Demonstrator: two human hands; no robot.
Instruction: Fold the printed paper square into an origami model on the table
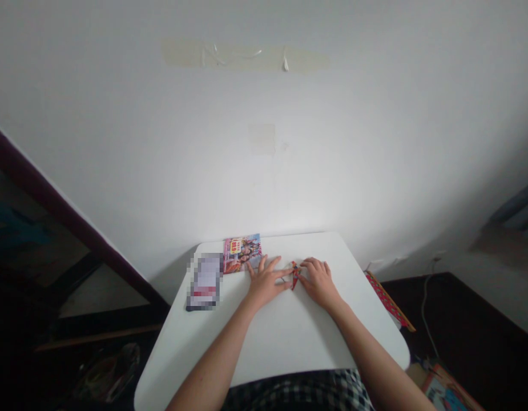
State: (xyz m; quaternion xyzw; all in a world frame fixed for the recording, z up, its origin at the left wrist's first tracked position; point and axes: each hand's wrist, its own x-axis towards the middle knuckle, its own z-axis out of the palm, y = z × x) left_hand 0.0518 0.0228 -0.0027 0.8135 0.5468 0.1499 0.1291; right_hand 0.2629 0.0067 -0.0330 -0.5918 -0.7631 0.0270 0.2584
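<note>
A small folded piece of colourful printed paper (295, 277), mostly red, lies on the white table between my two hands. My left hand (264, 283) rests to its left with the fingers spread; the index fingertip and thumb reach the paper's left edge. From the right, my right hand (319, 281) has its fingers curled, with thumb and index finger closed on the paper. The exact fold and part of the paper are hard to make out under the fingertips.
A printed colour leaflet (242, 254) lies at the table's back left, close to my left fingers. Left of it is a phone-like object (205, 281), blurred by pixels. The white table (289, 342) stands against a wall (264, 188). Beyond its right edge shows a red patterned item (386, 299).
</note>
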